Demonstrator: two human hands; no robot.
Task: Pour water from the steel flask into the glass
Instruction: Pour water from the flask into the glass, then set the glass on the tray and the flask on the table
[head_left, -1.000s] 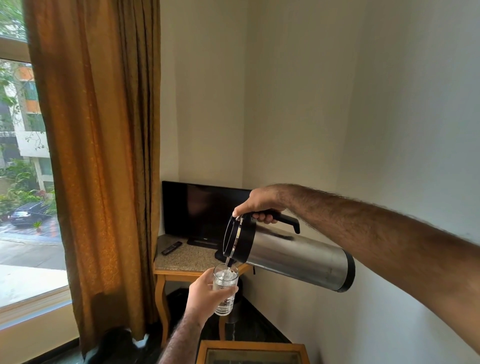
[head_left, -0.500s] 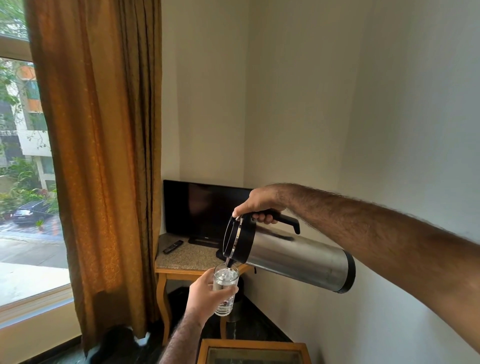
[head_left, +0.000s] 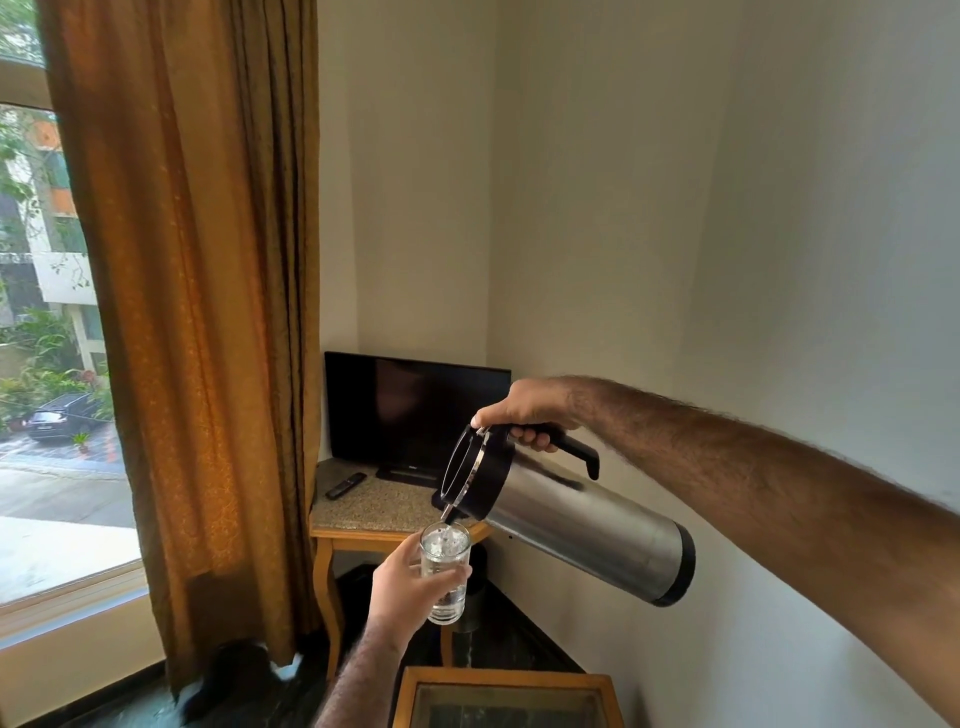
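Corner room, TV table behind | your right hand (head_left: 524, 410) clenched on handle of steel flask (head_left: 582, 525), tipped over glass (head_left: 445, 571) | left hand (head_left: 410, 587) wrapped round glass, midair | nearly full: ease tilt back, keep spout over rim

Left hand (head_left: 410, 584) covers the near side of the glass (head_left: 445, 571), so the water level can't be read. Right hand (head_left: 524, 415) hides the front of the flask (head_left: 582, 525) handle. Small table (head_left: 506, 696) is cut off at the bottom edge. Dark heap under the curtain (head_left: 197, 312): can't tell what.
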